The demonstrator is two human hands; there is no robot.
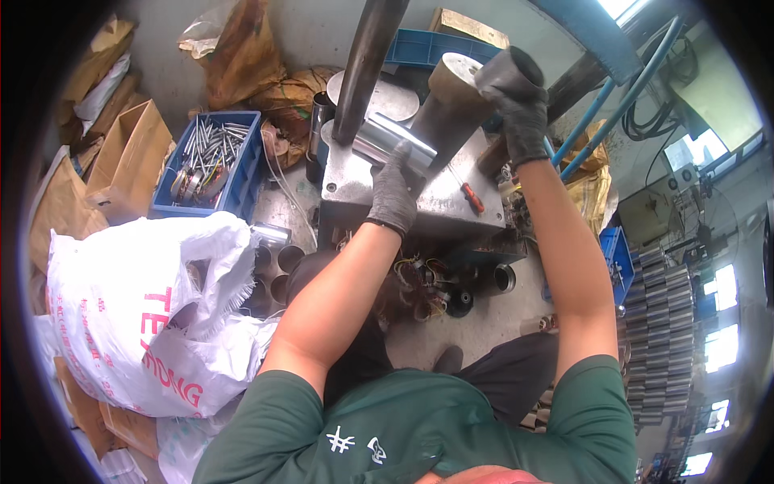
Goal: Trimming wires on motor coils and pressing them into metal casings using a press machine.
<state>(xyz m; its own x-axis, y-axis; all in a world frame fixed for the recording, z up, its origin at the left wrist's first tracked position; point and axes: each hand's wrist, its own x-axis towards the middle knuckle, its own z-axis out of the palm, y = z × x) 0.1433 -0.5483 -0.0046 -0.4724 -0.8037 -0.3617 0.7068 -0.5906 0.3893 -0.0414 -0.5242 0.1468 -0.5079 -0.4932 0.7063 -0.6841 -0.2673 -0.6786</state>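
My left hand [392, 198], in a grey work glove, is closed on a shiny metal tube [397, 139] that lies slanted over the steel work plate. My right hand [521, 118], gloved too, grips a dark, hollow metal cylinder [501, 71] by its side. That cylinder's open end faces up and to the right, close to the round head of a thick metal post [448, 97] rising from the plate. A dark upright bar [365, 73] stands beyond the shiny tube. On the steel plate [343, 173] lies a screwdriver with a red handle [472, 198].
A blue crate [166, 185] of metal rods and a white woven sack [105, 298] are on the left. Motor parts and tubes [504, 278] lie on the floor below the plate. Stacked metal cylinders [661, 339] and blue hoses [621, 109] are on the right.
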